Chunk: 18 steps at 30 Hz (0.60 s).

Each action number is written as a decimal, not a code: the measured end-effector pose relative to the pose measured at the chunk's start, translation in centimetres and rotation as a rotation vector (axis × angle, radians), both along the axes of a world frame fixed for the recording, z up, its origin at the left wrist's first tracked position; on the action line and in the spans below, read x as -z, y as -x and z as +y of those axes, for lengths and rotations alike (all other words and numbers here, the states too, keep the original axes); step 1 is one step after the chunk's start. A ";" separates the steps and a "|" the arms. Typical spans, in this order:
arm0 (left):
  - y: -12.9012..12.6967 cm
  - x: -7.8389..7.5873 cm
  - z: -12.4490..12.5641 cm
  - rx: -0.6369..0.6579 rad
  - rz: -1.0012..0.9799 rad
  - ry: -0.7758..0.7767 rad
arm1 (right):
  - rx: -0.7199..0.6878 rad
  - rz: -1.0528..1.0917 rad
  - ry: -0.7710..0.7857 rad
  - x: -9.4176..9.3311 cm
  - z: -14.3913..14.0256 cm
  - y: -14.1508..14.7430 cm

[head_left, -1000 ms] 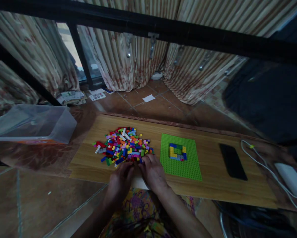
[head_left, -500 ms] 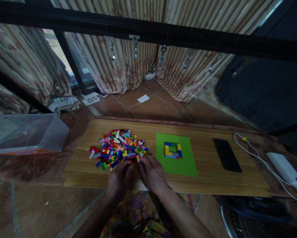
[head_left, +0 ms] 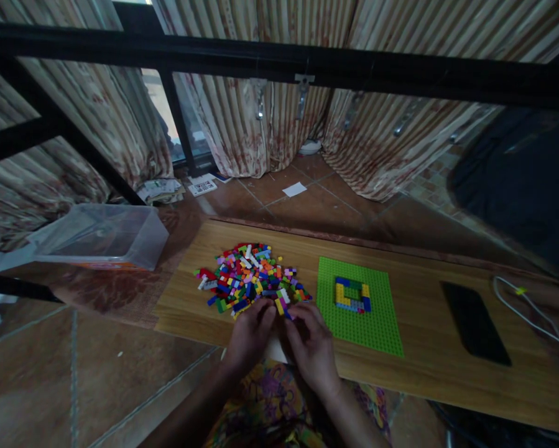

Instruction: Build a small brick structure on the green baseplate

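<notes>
Over the near edge of a heap of colourful toy building bricks, my two hands are close together. The fingers of my right hand are closed on a small blue brick. A yellow brick shows between the hands; whether it is joined to the blue one I cannot tell. My left hand has its thumb and fingers pinched together beside the yellow brick, and what lies between them is hidden. To the right, a green baseplate carries a square ring of bricks in blue, yellow, green and grey.
A black phone lies on the wooden board, with a white cable beyond it. On the left stands a clear plastic box. A dark metal rail crosses in front of striped curtains.
The view has turned left, shifting the scene rightward. My right hand has turned, its fingers now closed on a blue brick, with a yellow brick showing between both hands.
</notes>
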<state>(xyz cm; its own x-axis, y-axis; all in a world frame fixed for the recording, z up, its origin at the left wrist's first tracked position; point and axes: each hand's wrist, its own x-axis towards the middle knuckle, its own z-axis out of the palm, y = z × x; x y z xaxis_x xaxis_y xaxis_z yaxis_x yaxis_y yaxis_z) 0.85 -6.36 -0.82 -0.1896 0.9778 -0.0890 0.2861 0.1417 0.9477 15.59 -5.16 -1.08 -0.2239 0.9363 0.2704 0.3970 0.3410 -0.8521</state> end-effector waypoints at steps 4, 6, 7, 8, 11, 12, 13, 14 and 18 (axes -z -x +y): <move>-0.2 -1.6 0.4 0.007 -0.302 0.126 | 0.012 0.158 0.078 -0.4 -0.5 0.5; -0.3 -2.3 0.4 -0.005 -0.366 0.152 | 0.029 0.236 0.166 -0.6 -0.5 0.8; -0.3 -2.4 0.4 -0.011 -0.373 0.154 | 0.044 0.287 0.228 -0.7 -0.5 0.9; -0.4 -2.5 0.3 -0.014 -0.370 0.155 | 0.058 0.339 0.295 -0.8 -0.4 1.0; -0.7 -2.3 -0.3 0.006 -0.351 0.184 | 0.055 0.431 0.458 -1.2 0.0 1.4; -0.8 -2.1 -0.6 0.021 -0.359 0.196 | 0.044 0.433 0.488 -1.3 0.1 1.6; -1.0 -1.9 -0.8 0.036 -0.380 0.206 | 0.038 0.428 0.504 -1.4 0.2 1.8; -1.2 -1.7 -1.0 0.049 -0.414 0.208 | 0.043 0.423 0.508 -1.4 0.2 2.0; -1.9 -1.3 -1.4 0.004 -0.592 0.189 | 0.190 0.444 0.450 -1.3 -0.1 3.0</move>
